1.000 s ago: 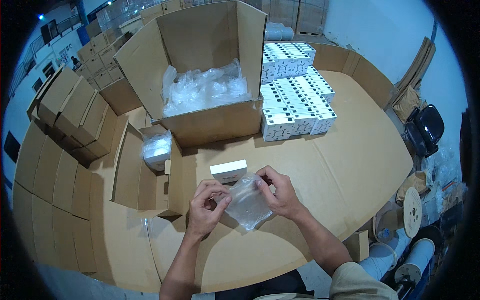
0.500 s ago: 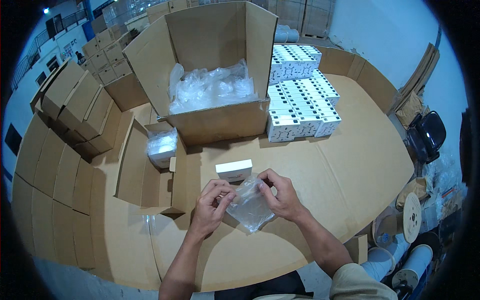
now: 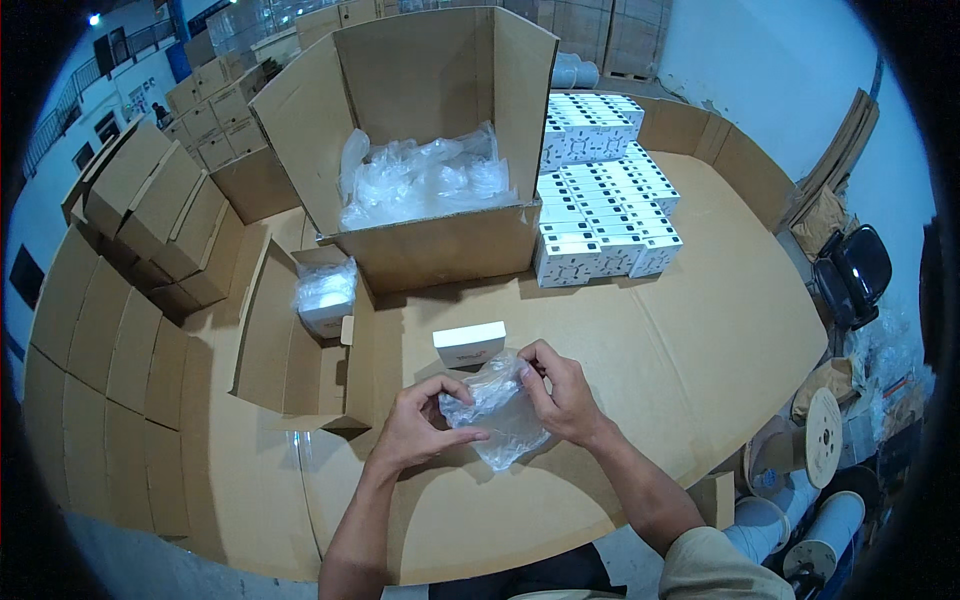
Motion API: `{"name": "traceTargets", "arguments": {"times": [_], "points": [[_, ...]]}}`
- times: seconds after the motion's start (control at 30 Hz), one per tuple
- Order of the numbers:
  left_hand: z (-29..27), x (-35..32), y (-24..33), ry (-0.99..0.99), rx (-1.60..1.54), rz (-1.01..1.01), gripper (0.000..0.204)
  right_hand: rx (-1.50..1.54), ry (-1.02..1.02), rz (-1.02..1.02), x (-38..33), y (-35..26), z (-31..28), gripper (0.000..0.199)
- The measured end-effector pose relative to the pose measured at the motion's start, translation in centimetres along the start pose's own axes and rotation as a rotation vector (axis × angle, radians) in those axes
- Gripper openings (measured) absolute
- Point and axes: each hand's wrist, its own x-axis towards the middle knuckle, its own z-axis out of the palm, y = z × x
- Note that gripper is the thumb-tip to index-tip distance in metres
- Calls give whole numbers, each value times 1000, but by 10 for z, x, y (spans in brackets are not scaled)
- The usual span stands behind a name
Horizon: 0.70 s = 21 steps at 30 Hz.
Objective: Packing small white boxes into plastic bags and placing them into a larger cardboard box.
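A clear plastic bag [image 3: 505, 410] hangs between my hands above the cardboard tabletop. My right hand [image 3: 562, 398] pinches its upper right edge between thumb and fingers. On the bag's other side, my left hand [image 3: 418, 425] is open, thumb spread well away from the curled fingers. Those fingertips touch the crumpled upper left of the bag; whether any are inside it I cannot tell. Just beyond the bag, a small white box [image 3: 470, 344] rests on the table.
An open brown carton [image 3: 345, 385] at left holds plastic-wrapped white boxes. Behind, a larger carton [image 3: 440, 245] is heaped with clear bags [image 3: 430, 180]. Stacked white boxes [image 3: 610, 215] stand to its right. Brown cartons [image 3: 110, 390] line the left side; spools [image 3: 822, 435] lie at lower right.
My left hand has opened from a pinch, its thumb moving away from the fingers. The bag's upper part has become more crumpled and spread. My right hand keeps its pinch.
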Motion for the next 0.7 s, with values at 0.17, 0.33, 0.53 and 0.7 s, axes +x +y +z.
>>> {"name": "traceTargets", "arguments": {"times": [0.17,0.33,0.53,0.7], "points": [[0,0,-6,69,63,-107,25,-30,-13,-44,0,-1,2,9],[-8,-1,-10,115,76,-133,20,-55,9,-6,-1,-5,3,9],[-9,4,-11,292,-157,41,22,-153,29,-108,-6,6,12,6],[13,5,-7,397,-358,183,16,-187,17,-98,-9,6,20,6]]}}
